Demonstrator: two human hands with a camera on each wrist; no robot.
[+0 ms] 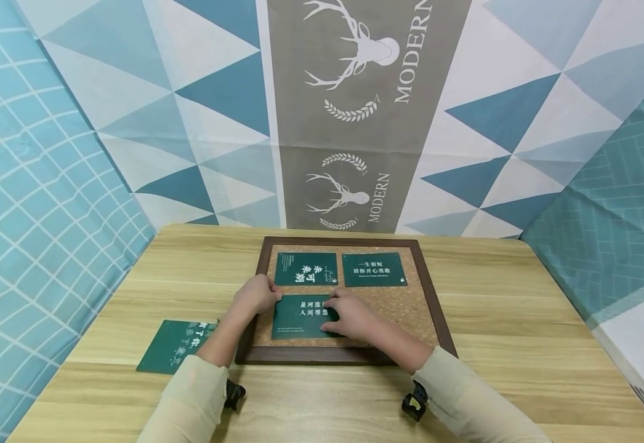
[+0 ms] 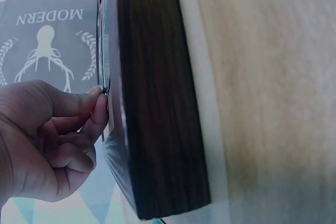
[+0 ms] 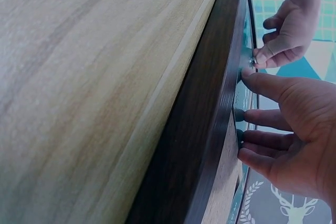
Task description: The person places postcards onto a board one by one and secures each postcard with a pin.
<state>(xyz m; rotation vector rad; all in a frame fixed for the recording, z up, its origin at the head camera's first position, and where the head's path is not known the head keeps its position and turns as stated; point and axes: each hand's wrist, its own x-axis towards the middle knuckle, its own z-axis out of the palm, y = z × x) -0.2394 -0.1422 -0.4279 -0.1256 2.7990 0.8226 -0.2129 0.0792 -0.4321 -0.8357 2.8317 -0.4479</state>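
A framed cork board (image 1: 410, 317) lies on the wooden table with green cards on it. My left hand (image 1: 257, 295) is at the upper left corner of the lower green card (image 1: 294, 320), with thumb and forefinger pinching a small thumbtack (image 3: 253, 61) there. The tack's tip is hidden. Spread over the right part of that card, my right hand (image 1: 353, 317) presses it to the cork with its fingertips (image 3: 247, 150). Above it on the board are two more green cards with white lettering, the upper left card (image 1: 300, 269) and the upper right card (image 1: 374, 269).
Left of the board, another green card (image 1: 161, 347) lies on the table (image 1: 521, 344), partly behind my left forearm. The board's dark wooden frame (image 2: 157, 103) stands up as a raised edge. A patterned cloth (image 1: 233, 92) hangs behind the table.
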